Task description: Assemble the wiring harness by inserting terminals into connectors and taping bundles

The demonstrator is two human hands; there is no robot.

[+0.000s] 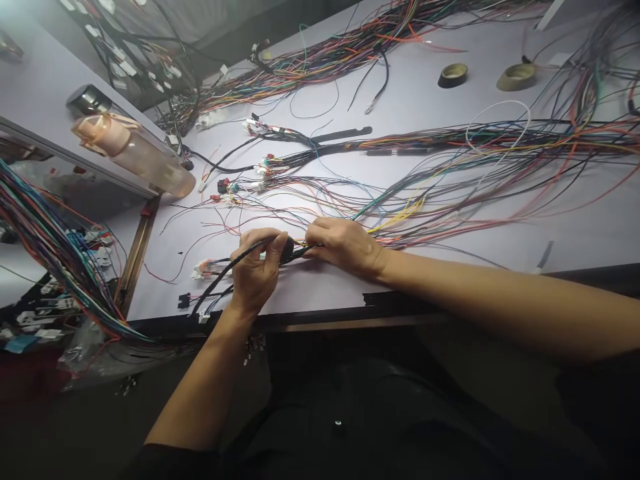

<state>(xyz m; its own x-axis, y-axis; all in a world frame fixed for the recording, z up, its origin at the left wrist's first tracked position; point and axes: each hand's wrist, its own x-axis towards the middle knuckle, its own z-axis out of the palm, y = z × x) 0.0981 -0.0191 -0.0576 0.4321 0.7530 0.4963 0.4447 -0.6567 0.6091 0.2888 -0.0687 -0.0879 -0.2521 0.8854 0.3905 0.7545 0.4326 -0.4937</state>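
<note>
My left hand (256,270) is closed around a wire harness near the table's front edge, thumb up. A black sleeved cable (220,277) of that harness runs over its fingers and down to the left. A small black rounded thing (287,249) shows beside the thumb; I cannot make out its kind. Close by on the right, my right hand (345,247) is closed on the same bundle, its fingertips partly hidden. Loose yellow wires (405,215) and others fan out beyond it to the right. White connectors (201,269) and a black connector (185,301) lie left of my left hand.
Further back lies another taped harness (340,145), with a thick wire bundle (320,70) behind it. A bottle (145,160) lies at the left. Two tape rolls (454,75) rest at the back right. Coloured wires (60,267) hang off the left side.
</note>
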